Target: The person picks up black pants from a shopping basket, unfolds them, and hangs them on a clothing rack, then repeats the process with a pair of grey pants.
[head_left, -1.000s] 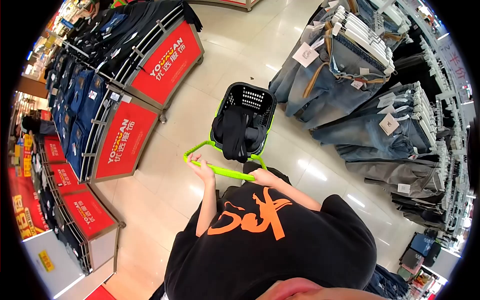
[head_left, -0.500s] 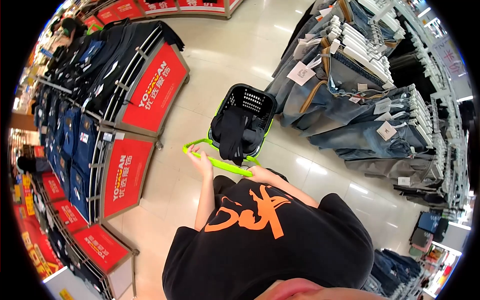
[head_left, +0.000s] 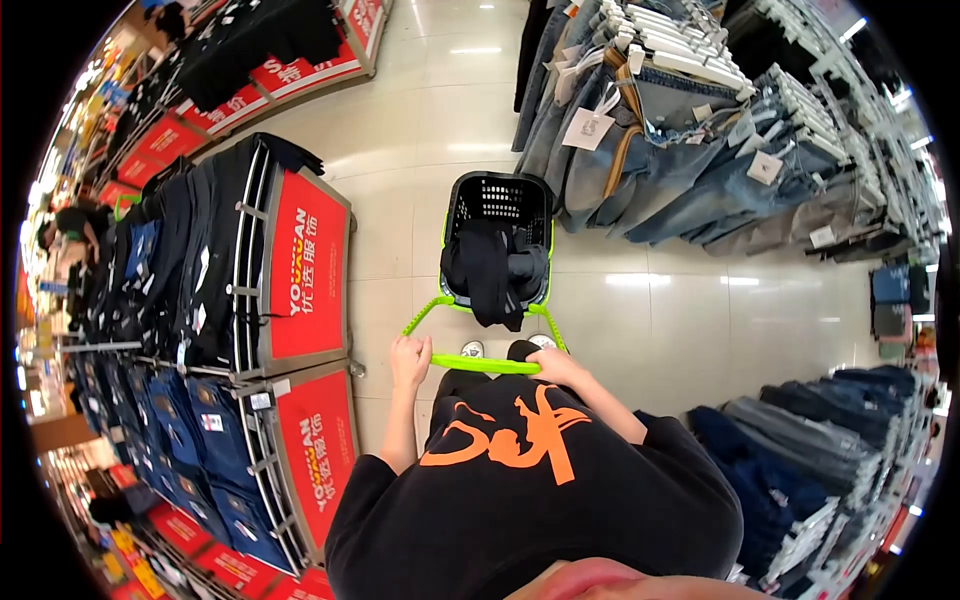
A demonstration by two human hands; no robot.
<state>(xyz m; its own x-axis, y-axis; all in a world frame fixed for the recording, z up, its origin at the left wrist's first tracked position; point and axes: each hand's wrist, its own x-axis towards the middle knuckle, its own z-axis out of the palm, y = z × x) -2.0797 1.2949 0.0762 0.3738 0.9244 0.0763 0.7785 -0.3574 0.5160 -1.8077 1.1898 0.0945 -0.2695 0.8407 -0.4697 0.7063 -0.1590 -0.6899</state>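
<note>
A black shopping basket [head_left: 503, 195] with green trim stands in front of me, with dark clothing [head_left: 490, 270] bunched inside and hanging over its near edge. Its bright green handle [head_left: 485, 364] reaches back toward my body. My left hand [head_left: 410, 360] is closed round the handle's left end. At the other end, my right hand [head_left: 556, 364] is wrapped round the handle, close to my black shirt [head_left: 560, 480]. My shoes [head_left: 473, 349] show just beyond the handle.
On the left, racks of dark trousers and folded jeans [head_left: 215, 420] have red sign panels [head_left: 308, 265]. Jeans on white hangers [head_left: 650, 150] line the upper right, and more jeans [head_left: 770, 470] hang at lower right. The tiled floor [head_left: 400, 230] runs between them. People are at far left.
The view has turned, and the racks have shifted. The basket sits straighter ahead. The handle is now nearly level, and my left hand has come lower, with its fingers closed round it.
</note>
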